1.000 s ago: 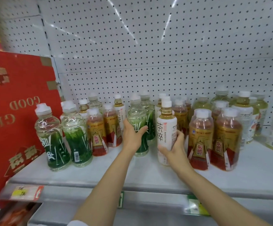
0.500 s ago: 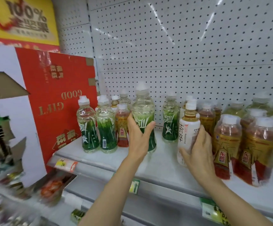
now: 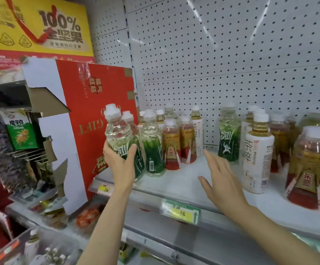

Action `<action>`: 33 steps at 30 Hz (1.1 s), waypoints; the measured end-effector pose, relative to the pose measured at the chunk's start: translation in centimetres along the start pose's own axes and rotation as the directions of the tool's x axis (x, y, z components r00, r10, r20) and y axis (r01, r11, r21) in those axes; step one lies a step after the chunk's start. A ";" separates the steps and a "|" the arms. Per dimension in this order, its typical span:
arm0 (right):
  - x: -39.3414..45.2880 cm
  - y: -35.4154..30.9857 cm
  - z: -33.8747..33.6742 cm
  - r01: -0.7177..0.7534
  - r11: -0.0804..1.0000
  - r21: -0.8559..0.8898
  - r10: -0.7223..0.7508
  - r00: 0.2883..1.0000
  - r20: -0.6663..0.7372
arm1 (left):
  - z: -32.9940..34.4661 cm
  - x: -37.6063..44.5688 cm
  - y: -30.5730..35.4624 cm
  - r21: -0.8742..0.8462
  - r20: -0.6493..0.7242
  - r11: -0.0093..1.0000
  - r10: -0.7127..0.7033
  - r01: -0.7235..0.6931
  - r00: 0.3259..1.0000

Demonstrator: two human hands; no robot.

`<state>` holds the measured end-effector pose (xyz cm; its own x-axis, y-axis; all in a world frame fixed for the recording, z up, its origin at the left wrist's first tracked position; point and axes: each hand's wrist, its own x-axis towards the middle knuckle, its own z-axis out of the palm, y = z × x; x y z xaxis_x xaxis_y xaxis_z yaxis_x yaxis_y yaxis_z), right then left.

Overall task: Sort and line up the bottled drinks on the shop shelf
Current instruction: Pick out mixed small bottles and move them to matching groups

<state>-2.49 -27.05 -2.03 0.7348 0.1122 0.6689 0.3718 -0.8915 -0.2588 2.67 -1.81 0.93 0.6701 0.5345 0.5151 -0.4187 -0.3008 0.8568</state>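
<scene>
Bottled drinks stand in loose groups along the white shelf (image 3: 184, 184); sorting looks partly done, by my judgement.

Far left: red gift box (image 3: 90, 104) leans at the shelf end, acting as a side stop. Beyond it, snack packets on wire hooks, a yellow carton above.

Left hand (image 3: 120, 159) grips a green-labelled bottle (image 3: 117, 134), fingers and thumb wrapped round its lower body. Bottle is lifted off the shelf and tilted left, held in front of the red box. Likely reason: it is being carried to join the two green bottles (image 3: 152, 146) standing just beside it at the left end.

Next right: two red-and-gold bottles (image 3: 180, 146) with a white-labelled one behind, then a bare gap.

Right hand (image 3: 220, 180) hovers over that gap, fingers spread and straight, holding nothing, just left of the white bottle (image 3: 256, 155). One more green bottle (image 3: 229, 136) stands alone behind the gap, apart from its kind; probably a next candidate.

Far right: red-and-gold bottles (image 3: 308, 169) crowd the front, blurred.

Surface: smooth white shelf, price tags (image 3: 180, 212) on the front rail. Back wall is white pegboard (image 3: 222, 54). Lower shelves hold packets, too blurred to name.
</scene>
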 end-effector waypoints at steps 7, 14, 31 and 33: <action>4.2 -7.0 6.1 -0.178 0.939 0.293 0.115 0.969 0.220 | -2.8 4.1 -4.7 -0.013 0.193 0.999 -0.049 0.053 0.980; 8.5 -9.4 9.9 -0.297 0.890 0.345 0.238 0.950 0.202 | -2.7 8.2 -5.7 -0.072 0.344 0.995 -0.046 0.075 0.938; 11.5 -10.0 11.7 -0.330 0.918 0.221 0.281 0.933 0.224 | -1.8 12.3 -8.3 -0.124 0.480 0.968 -0.133 0.218 0.867; 11.3 -9.5 10.6 -0.291 0.889 0.352 0.273 0.957 0.102 | -1.6 12.6 -8.3 -0.091 0.512 0.966 -0.162 0.241 0.843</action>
<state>8.28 -12.68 0.57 0.8623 -0.0910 0.4981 0.3166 -0.6709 -0.6706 13.61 8.62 0.28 0.9470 0.0953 0.3067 -0.2987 -0.0895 0.9501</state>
